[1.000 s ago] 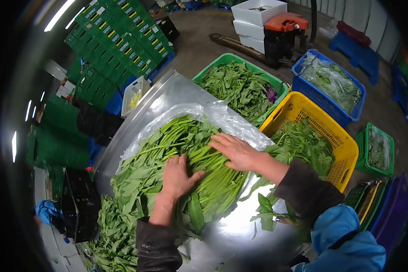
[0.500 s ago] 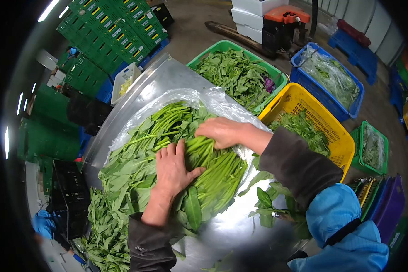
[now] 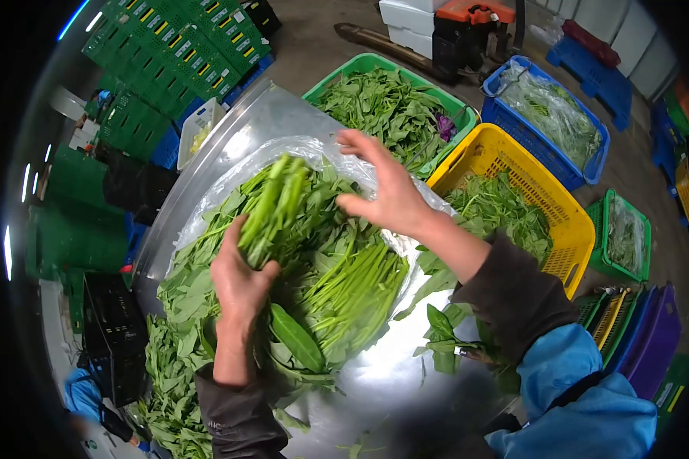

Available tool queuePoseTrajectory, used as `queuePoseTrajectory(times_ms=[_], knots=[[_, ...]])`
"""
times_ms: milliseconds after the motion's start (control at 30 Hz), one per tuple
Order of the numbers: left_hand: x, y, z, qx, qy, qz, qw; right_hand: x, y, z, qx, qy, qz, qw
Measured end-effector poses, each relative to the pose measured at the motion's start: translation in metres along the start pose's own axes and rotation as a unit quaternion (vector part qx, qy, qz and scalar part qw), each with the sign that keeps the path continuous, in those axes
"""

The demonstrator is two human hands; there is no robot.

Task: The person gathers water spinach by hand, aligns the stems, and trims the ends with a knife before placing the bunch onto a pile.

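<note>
My left hand (image 3: 239, 279) is wrapped round a bunch of green stems (image 3: 274, 203), whose cut ends point up and away from me. To its right, my right hand (image 3: 390, 187) is raised above the pile with thumb and fingers apart and nothing between them. Leafy greens (image 3: 187, 298) cover the left part of the metal table (image 3: 264, 115), partly on a clear plastic sheet (image 3: 283, 145). Another sheaf of stems (image 3: 360, 294) lies fanned out below my right hand. Loose leaves (image 3: 440, 329) rest near my right forearm.
Beyond the table stand a green crate (image 3: 467, 122), a yellow basket (image 3: 578, 229) and a blue crate (image 3: 601, 161), all holding greens. Stacked green crates (image 3: 168, 46) are at the upper left, near a black crate (image 3: 115, 329). A co-worker's blue sleeve (image 3: 83, 394) shows lower left.
My left hand has moved left and lifted a bunch of stems off the pile. My right hand has let go of the stems, risen and opened.
</note>
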State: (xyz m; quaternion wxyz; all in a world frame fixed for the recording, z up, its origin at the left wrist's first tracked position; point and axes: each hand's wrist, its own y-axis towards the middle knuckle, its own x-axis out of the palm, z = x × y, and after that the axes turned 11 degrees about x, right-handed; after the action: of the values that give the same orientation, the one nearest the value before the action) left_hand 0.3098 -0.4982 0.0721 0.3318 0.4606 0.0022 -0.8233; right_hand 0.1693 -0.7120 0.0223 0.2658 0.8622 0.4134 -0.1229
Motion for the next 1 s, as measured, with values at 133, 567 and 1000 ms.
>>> queuePoseTrajectory(times_ms=[133,567,1000], knots=[[-0.007,-0.002,-0.002,-0.019,-0.036,0.019,0.999,0.020,-0.024,0.028,0.033,-0.080,-0.085,0.993],[-0.001,-0.014,-0.007,-0.007,-0.030,0.083,0.996,0.069,0.017,-0.062,0.158,0.363,-0.119,0.910],[-0.092,-0.068,-0.005,0.076,-0.107,0.389,0.912,0.093,-0.081,-0.040,0.050,-0.097,-0.208,0.972]])
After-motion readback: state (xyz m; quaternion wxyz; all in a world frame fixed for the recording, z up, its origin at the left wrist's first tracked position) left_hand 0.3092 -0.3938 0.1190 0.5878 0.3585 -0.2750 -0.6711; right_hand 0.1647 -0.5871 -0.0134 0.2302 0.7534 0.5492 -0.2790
